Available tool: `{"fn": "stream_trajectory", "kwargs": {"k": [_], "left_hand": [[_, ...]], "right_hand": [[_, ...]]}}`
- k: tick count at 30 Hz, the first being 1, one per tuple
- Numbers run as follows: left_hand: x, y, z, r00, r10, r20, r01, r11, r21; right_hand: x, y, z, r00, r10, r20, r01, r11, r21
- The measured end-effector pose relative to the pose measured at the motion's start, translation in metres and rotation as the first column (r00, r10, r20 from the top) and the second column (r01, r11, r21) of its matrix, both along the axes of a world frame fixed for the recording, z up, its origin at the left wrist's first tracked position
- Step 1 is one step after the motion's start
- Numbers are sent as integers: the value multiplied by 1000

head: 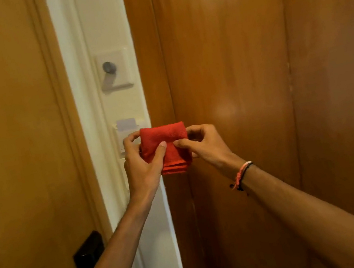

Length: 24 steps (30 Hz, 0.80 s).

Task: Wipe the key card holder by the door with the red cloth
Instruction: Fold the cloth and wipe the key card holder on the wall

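Observation:
A folded red cloth (168, 144) is held up in front of me by both hands. My left hand (141, 163) pinches its left side with the thumb across the front. My right hand (203, 143) pinches its right side, thumb on the front fold. Just behind my left hand, the white key card holder (120, 139) is mounted on the cream wall strip, with a pale card (125, 124) standing in its top slot. My left hand and the cloth cover the holder's right and lower parts.
A wooden door (11, 139) with a black lock plate (88, 255) is on the left. Above the holder sits a white wall plate with a grey round knob (109, 67). Wooden panelling (255, 72) fills the right side.

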<state>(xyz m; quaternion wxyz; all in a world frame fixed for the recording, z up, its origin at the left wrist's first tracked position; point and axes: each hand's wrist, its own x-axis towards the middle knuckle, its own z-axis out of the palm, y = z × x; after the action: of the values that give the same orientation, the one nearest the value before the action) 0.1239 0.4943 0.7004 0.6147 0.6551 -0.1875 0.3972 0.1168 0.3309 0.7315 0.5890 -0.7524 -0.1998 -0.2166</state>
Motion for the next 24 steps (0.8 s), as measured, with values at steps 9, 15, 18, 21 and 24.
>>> {"fn": "stream_trajectory", "kwargs": {"k": [9, 15, 18, 21, 24], "left_hand": [[43, 61, 3, 985, 169, 36, -169, 985, -18], [79, 63, -9, 833, 547, 87, -550, 835, 14], [83, 55, -11, 613, 750, 249, -780, 625, 38], [86, 43, -14, 582, 744, 328, -801, 594, 73], [88, 30, -22, 607, 739, 293, -787, 610, 91]], "right_hand": [[39, 38, 19, 796, -346, 496, 558, 737, -382], [84, -58, 5, 357, -502, 788, 934, 205, -293], [104, -86, -8, 306, -443, 843, 952, 129, -278], [118, -91, -11, 229, -420, 878, 973, 127, -193], [124, -92, -14, 185, -419, 889, 981, 135, -141]]}}
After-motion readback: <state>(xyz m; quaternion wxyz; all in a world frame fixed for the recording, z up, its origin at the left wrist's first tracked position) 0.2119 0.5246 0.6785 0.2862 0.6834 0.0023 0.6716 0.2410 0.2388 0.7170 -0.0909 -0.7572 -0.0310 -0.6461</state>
